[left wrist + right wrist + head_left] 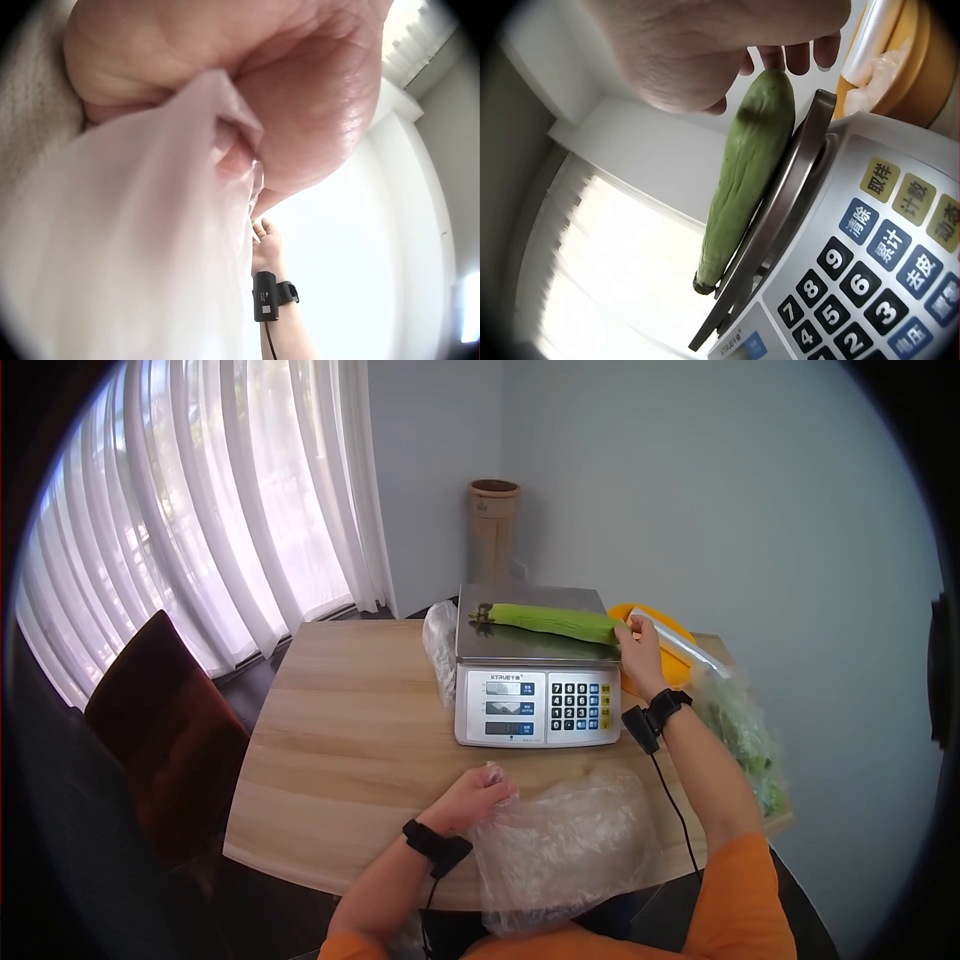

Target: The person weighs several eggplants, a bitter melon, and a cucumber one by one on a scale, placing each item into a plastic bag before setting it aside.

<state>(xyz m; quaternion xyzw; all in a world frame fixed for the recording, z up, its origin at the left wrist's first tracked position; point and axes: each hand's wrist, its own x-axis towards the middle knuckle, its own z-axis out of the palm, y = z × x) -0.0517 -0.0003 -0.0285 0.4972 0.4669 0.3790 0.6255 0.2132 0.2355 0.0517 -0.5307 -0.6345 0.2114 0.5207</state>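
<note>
A long green luffa with a dark, withered tip lies on the steel pan of a digital scale. At its right end is my right hand. The right wrist view shows that hand's loosely bent fingers around the rounded end of the luffa, with the thumb standing apart from it. In front of the scale, my left hand pinches the top edge of a clear plastic bag. This bag hangs down from the fingers and hides part of them in the left wrist view.
An orange basin with a whitish roll over it stands right of the scale. Beside it is a bag of leafy greens. Another clear bag lies left of the scale. A chair stands at the left.
</note>
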